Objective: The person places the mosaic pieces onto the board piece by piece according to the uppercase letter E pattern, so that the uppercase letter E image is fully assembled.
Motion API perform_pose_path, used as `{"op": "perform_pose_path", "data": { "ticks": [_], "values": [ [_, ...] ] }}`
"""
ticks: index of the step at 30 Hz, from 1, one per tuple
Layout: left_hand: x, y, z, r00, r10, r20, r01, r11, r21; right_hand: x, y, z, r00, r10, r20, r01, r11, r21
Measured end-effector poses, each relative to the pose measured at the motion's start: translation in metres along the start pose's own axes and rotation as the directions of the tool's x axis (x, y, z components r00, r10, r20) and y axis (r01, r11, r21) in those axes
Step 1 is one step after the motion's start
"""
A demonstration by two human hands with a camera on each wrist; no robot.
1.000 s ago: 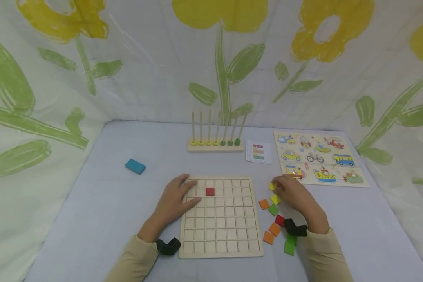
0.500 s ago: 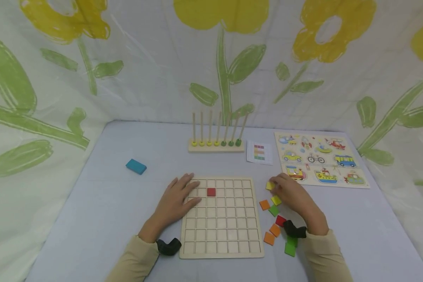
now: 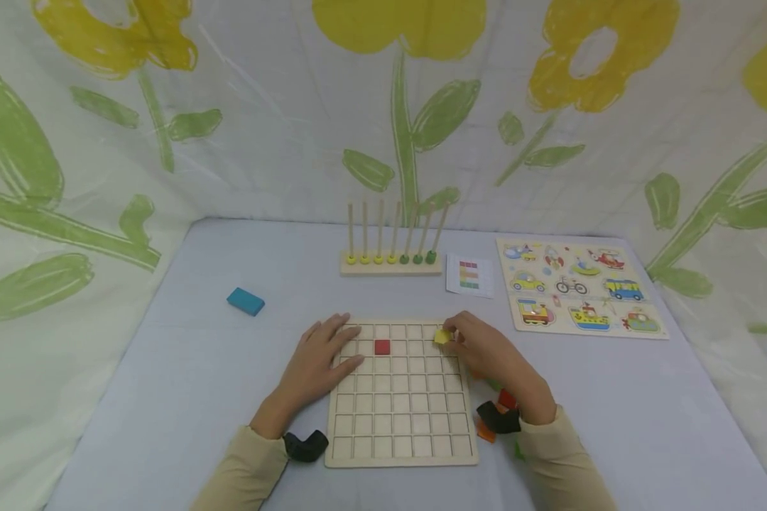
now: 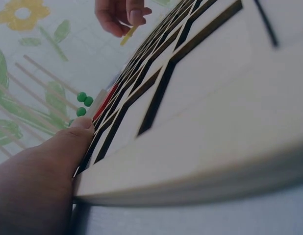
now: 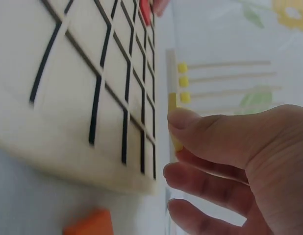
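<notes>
A wooden grid board point(image 3: 383, 424) lies flat on the table, with one red square tile point(image 3: 382, 347) in a cell of its upper part. My left hand point(image 3: 316, 365) rests with spread, fairly straight fingers on the board's upper left edge; its thumb point(image 4: 75, 139) lies along the rim in the left wrist view. Over the board's upper right corner, my right hand point(image 3: 492, 355) pinches a yellow square tile point(image 3: 442, 336) between thumb and fingers. The right wrist view shows the yellow tile point(image 5: 174, 120) held on edge, apart from the board.
Loose orange, red and green tiles lie right of the board, partly hidden under my right arm; a red tile point(image 3: 507, 399) shows. Behind stand a peg rack point(image 3: 391, 268) and a pattern card point(image 3: 469, 276). A vehicle puzzle point(image 3: 578, 287) is back right, a blue block point(image 3: 246, 301) left.
My right hand has carried the yellow tile left, from the loose tiles to above the board's upper right corner. The left hand has stayed in place on the board.
</notes>
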State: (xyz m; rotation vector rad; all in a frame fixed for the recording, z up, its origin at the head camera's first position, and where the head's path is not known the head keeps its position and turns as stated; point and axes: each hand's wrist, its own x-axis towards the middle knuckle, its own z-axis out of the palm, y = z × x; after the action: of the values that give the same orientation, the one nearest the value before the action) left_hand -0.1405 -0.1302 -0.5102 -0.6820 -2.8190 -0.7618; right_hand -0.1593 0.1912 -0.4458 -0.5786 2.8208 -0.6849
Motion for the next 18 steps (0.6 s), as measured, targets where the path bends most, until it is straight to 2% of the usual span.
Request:
{"op": "perform_pose_path", "data": {
  "ticks": [6, 13, 18],
  "values": [
    [0.000, 0.000, -0.001, 1.000, -0.004, 0.004, 0.004, 1.000, -0.008, 0.008, -0.015, 0.010, 0.996, -0.083, -0.007, 0.083, 0.996, 0.010],
    [0.000, 0.001, -0.001, 1.000, -0.003, -0.003, 0.003, 1.000, -0.018, 0.016, -0.028, 0.018, 0.990, -0.140, 0.001, 0.140, 0.990, -0.012],
    [0.000, -0.001, 0.000, 1.000, -0.010, 0.008, 0.010, 1.000, -0.013, 0.021, -0.035, 0.025, 0.977, -0.213, 0.002, 0.213, 0.976, -0.052]
  ]
}}
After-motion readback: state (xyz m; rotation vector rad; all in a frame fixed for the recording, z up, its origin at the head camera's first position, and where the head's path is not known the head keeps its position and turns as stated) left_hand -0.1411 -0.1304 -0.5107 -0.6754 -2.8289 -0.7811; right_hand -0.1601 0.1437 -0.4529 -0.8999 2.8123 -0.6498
